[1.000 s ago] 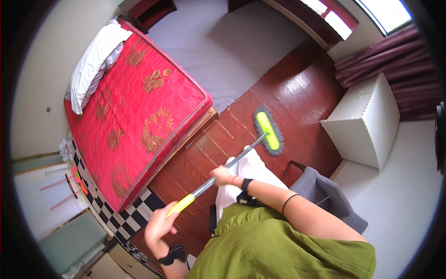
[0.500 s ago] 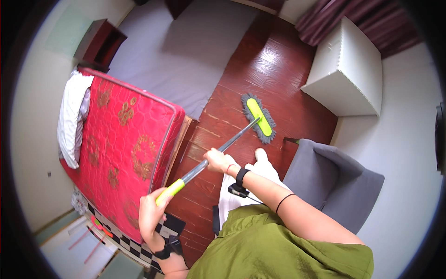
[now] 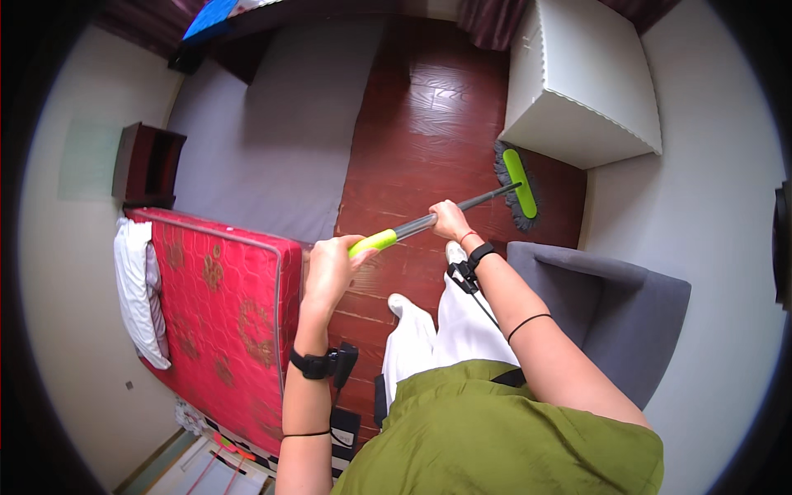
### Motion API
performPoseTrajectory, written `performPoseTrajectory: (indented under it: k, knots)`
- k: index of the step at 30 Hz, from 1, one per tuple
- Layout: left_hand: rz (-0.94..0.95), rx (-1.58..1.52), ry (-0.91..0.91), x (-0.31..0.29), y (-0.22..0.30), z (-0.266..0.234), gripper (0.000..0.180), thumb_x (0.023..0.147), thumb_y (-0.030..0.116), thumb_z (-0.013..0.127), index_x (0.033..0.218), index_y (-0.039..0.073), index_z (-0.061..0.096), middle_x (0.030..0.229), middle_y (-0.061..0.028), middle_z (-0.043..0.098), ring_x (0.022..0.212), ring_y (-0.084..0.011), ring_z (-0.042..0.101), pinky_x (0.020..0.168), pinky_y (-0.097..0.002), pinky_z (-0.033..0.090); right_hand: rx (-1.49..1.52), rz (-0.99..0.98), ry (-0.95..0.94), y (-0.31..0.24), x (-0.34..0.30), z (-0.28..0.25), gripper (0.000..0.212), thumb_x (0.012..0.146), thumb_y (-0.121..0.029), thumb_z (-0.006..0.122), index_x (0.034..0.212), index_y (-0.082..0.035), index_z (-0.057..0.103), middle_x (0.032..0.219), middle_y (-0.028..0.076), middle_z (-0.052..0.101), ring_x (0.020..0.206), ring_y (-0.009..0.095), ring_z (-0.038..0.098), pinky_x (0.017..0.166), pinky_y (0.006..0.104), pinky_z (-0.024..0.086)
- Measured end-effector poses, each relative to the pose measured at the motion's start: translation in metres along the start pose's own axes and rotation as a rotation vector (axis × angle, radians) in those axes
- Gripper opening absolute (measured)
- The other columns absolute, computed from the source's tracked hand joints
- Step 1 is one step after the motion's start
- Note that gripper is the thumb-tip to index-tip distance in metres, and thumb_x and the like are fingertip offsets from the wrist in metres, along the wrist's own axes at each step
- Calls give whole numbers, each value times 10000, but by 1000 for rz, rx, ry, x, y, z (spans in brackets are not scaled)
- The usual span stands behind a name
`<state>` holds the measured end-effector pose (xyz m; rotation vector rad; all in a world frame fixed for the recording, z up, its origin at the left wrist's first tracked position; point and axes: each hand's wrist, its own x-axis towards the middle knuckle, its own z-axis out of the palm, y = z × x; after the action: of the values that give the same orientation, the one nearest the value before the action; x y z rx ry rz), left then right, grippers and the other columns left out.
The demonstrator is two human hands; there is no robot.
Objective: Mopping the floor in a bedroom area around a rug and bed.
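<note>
Both my hands grip a flat mop (image 3: 417,225) with a grey pole and a lime green handle end. My left hand (image 3: 332,266) is closed round the green end, level with the corner of the red bed. Farther along the pole, my right hand (image 3: 450,221) is wrapped round the grey part. The mop head (image 3: 519,183), a green plate with a grey fringed pad, lies on the dark red wooden floor (image 3: 421,165) beside the white box-shaped piece at the far right.
A red patterned mattress (image 3: 216,289) with a white pillow (image 3: 140,285) stands on the left. Close on my right is a grey armchair (image 3: 619,309). A white cabinet-like box (image 3: 590,91) stands beyond it. Grey sheeting (image 3: 272,132) covers the far left floor; a dark nightstand (image 3: 148,165) borders it.
The mop head has moved right, from open floor to near the white box and armchair. Both hands have moved forward and right with the pole. The view has turned, and both shoes now show.
</note>
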<state>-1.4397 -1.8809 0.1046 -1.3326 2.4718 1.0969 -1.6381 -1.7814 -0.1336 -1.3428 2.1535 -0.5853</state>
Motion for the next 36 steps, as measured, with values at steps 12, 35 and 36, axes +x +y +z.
performPoseTrajectory:
  k: [12,35,36]
  knots:
    - [294,83,-90,79,119,128,350,767,259,680,1030,35,629,682,-180,621,631,-274,641,591,-352,500,-156,235,-135,177,-35,-96,108,660,-203,646,713,-112,670,820,128,642,871,319,586,753,417,507]
    - [266,330,-65,60,212,-40,223,767,177,674,922,17,666,575,-163,584,421,-197,579,459,-305,445,213,65,219,38,-12,-132,65,659,-104,602,651,-64,551,717,122,594,778,315,563,656,420,491]
    - [174,274,-112,67,224,-29,222,778,181,666,926,16,663,579,-145,599,438,-196,592,472,-299,466,193,98,261,52,-13,-133,70,653,-107,607,643,-66,550,706,121,592,772,315,564,655,417,491]
